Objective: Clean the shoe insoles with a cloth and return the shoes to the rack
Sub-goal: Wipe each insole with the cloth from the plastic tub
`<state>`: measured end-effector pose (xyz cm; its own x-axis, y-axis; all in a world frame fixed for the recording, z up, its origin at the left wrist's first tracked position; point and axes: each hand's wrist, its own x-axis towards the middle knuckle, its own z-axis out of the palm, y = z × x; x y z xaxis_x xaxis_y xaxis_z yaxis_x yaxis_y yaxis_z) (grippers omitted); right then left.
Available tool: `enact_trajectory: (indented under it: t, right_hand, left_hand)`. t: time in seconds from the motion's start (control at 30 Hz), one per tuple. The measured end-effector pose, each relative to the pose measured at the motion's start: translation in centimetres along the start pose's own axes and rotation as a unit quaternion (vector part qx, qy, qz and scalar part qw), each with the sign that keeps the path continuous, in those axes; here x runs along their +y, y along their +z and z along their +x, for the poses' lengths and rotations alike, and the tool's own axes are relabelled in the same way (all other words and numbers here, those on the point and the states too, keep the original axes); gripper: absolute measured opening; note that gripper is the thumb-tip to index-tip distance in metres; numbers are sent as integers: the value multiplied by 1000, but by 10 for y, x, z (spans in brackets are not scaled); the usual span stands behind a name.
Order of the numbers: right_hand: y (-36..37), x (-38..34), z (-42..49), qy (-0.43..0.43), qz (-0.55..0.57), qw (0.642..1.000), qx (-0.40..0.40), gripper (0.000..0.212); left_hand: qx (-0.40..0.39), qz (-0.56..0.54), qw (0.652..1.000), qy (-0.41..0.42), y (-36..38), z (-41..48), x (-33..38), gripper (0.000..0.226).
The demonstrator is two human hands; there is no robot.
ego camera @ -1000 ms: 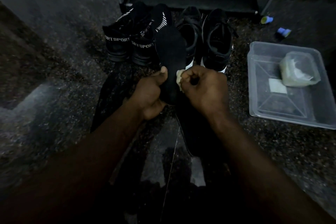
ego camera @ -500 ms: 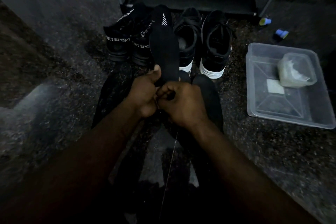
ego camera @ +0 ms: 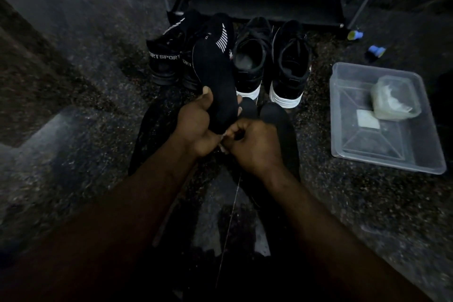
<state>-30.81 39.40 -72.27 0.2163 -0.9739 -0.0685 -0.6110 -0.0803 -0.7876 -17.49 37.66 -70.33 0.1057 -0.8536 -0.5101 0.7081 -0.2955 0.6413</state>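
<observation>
A: Biggest thing?
B: Dark shoe rack (ego camera: 264, 5) at top, standing on speckled floor (ego camera: 73, 81). Clear tray (ego camera: 388, 160) to the right w/ a small tub (ego camera: 394, 98) inside.
A: Shoes?
B: 2 pairs in front of the rack: black SPORT pair (ego camera: 164, 64) on the left, white-soled pair (ego camera: 289, 76) on the right.
A: Insole?
B: Black insole (ego camera: 218, 81) upright, centre frame. Left hand (ego camera: 196, 125) grips its lower end. Right hand (ego camera: 257, 144), fingers curled, pinches the cloth (ego camera: 224, 148) at the heel; only a pale scrap shows.
</observation>
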Motion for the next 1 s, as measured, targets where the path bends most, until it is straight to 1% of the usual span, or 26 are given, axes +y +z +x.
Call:
enact_trajectory:
  t: [0.07,0.1,0.17,0.2,0.27,0.37,0.47,0.53,0.6,0.63,0.73,0.77,0.83,0.9,0.93,1.0]
  right_hand:
    - [8,-3,-7,-7,19,999,-47,24]
    - [9,-4,-8,-5,30,998,-57,24]
    - [3,0,-8,27,62,996,-54,17]
    - [-3,3,-8,45,77,995,-46,13]
    - [-12,15,-11,76,114,990,-24,12]
    - [-16,33,-23,122,198,972,24,18]
    - [-10,48,-35,143,220,962,80,14]
    - [-7,47,-37,138,207,963,104,16]
    - [-3,39,-36,123,179,969,118,12]
    - [-1,33,-36,114,160,973,120,10]
    - [8,19,-35,96,99,984,113,1]
    - [12,16,-35,88,77,987,109,1]
    - [18,9,-35,67,38,992,96,2]
    - [23,2,-36,55,8,995,81,3]
    - [26,0,-36,52,-5,996,75,4]
    - [30,-4,-37,50,-19,996,68,5]
  left_hand:
    - [2,-1,1000,14,3,-2,0,49]
    - [12,7,999,32,4,-3,-1,46]
    - [27,34,998,55,-1,-5,-2,42]
    - [30,51,997,57,-5,-7,-3,39]
    - [42,103,992,58,-17,-12,-6,34]
    - [102,195,975,38,-41,-17,-19,24]
    - [156,246,957,6,-59,-20,-35,30]
    - [182,310,933,13,-64,-23,-39,24]
    - [193,405,893,19,-65,-27,-37,13]
    - [186,446,875,12,-65,-30,-34,8]
    - [126,542,831,-15,-64,-42,-25,10]
    - [111,566,816,-21,-64,-45,-22,15]
    - [101,591,799,-45,-65,-49,-16,16]
    - [94,595,794,-80,-66,-53,-12,15]
    - [93,599,792,-81,-68,-54,-11,16]
    - [102,625,773,-46,-72,-54,-9,19]
